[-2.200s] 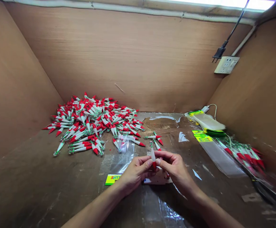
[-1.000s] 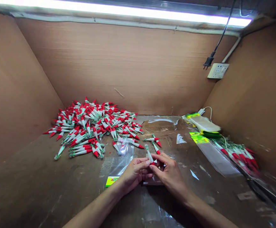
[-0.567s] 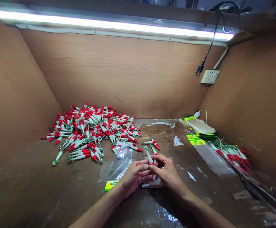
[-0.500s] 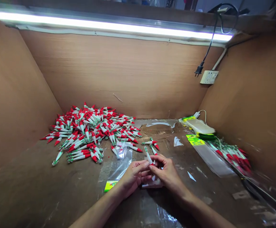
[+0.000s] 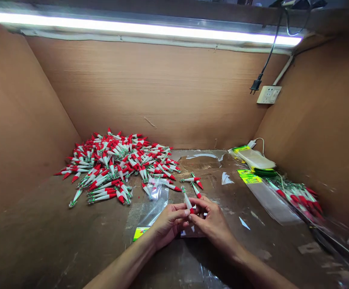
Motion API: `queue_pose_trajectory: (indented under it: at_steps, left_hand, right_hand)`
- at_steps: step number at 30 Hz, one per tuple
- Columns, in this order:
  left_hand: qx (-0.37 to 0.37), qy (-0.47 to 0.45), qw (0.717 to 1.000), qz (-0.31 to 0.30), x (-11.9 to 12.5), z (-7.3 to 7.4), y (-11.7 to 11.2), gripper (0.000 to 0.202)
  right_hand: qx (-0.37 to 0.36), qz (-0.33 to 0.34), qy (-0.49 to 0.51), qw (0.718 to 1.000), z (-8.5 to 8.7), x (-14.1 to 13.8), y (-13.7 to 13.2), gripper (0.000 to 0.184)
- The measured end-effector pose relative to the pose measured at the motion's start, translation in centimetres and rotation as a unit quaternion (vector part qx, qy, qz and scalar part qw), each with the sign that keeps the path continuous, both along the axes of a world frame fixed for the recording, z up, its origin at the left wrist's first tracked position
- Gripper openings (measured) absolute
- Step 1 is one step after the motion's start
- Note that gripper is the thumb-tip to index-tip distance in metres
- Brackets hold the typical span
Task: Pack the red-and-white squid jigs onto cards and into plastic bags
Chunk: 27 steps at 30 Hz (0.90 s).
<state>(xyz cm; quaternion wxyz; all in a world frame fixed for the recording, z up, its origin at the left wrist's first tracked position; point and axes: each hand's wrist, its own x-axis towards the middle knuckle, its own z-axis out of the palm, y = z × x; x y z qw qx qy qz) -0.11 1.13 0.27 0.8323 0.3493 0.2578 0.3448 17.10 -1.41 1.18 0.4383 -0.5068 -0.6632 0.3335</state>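
Between my two hands a red-and-white squid jig (image 5: pixel 187 200) is held tilted, its green-tinged hook crown pointing up and away from me. My left hand (image 5: pixel 167 226) is closed, thumb and fingers pinching the jig near its red end. From the other side, the thumb and fingers of my right hand (image 5: pixel 213 220) grip that same red end, partly hiding it. Just beyond the fingertips lie a few loose squid jigs (image 5: pixel 196 190). Beside my left hand a clear plastic bag (image 5: pixel 154 208) with a yellow-green header lies flat, partly covered by the hand.
A large heap of squid jigs (image 5: pixel 114 160) fills the back left. At the right are stacked header bags (image 5: pixel 257 158), a fanned set of bags (image 5: pixel 273 200) and more jigs (image 5: pixel 301 200). White scraps (image 5: pixel 226 178) dot the table. A black plug (image 5: pixel 255 84) hangs near the wall socket (image 5: pixel 268 94).
The camera view has shifted slightly, so the surroundings sit a little further right. Both hands keep their pinch on the squid jig, with only slight finger movement.
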Motion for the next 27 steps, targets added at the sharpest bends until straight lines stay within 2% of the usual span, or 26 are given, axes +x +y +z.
queue_pose_trajectory:
  at_steps: [5,11,16,21,24,25,27]
  left_hand:
    - [-0.002,0.017,1.0,0.012,0.0,0.0,0.1,0.028]
    - [0.018,0.011,1.0,0.0,0.1,0.5,-0.1,0.032]
    - [0.035,0.029,0.999,0.015,0.3,0.4,-0.2,0.032]
    - [0.041,0.033,0.998,0.027,0.4,0.7,-0.3,0.044]
    - [0.063,0.045,0.996,0.034,0.3,1.0,-0.1,0.054]
    - [0.079,0.061,0.994,0.039,0.3,0.9,0.1,0.056]
    - [0.12,0.102,0.986,0.049,0.2,0.7,0.5,0.058]
  right_hand:
    - [-0.016,0.004,0.022,1.0,-0.2,0.0,0.0,0.027]
    - [-0.046,0.008,0.065,0.997,-0.7,0.2,0.7,0.028]
    - [-0.055,0.026,0.105,0.993,-1.0,0.0,0.9,0.027]
    - [-0.035,-0.01,0.156,0.987,-0.5,-0.1,0.8,0.021]
    - [-0.031,-0.058,0.183,0.981,0.6,2.8,2.0,0.033]
    - [-0.019,-0.09,0.17,0.981,1.1,4.6,2.5,0.038]
    - [0.02,-0.186,0.084,0.979,2.1,9.8,3.2,0.048]
